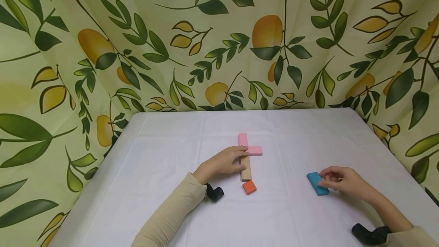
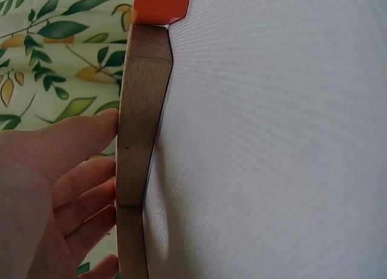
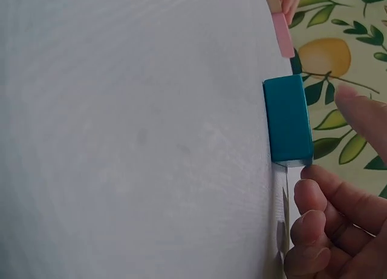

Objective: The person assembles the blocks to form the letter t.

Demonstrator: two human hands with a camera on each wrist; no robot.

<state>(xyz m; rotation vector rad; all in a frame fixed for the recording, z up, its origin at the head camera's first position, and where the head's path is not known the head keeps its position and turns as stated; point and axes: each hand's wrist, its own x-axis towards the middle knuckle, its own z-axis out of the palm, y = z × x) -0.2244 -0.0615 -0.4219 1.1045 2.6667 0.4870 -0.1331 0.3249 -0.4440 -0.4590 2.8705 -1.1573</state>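
Near the table's middle, my left hand [image 1: 223,161] rests its fingers and thumb on a line of plain wooden blocks [image 1: 246,174], which it partly covers. One long wooden block [image 2: 142,128] meets another wooden piece [image 2: 130,242] end to end in the left wrist view. A pink block [image 1: 242,139] points away beyond them, with a second pink block [image 1: 255,151] lying crosswise. An orange block [image 1: 249,188] touches or nearly touches the near end. My right hand [image 1: 348,182] is at the blue block [image 1: 315,184]; in the right wrist view its thumb stands apart from that block [image 3: 288,118].
A white cloth [image 1: 154,144] covers the table. Behind and beside it hangs a curtain [image 1: 219,48] with leaves and fruit. Black wrist mounts show by the left wrist [image 1: 215,193] and the right wrist [image 1: 368,234].
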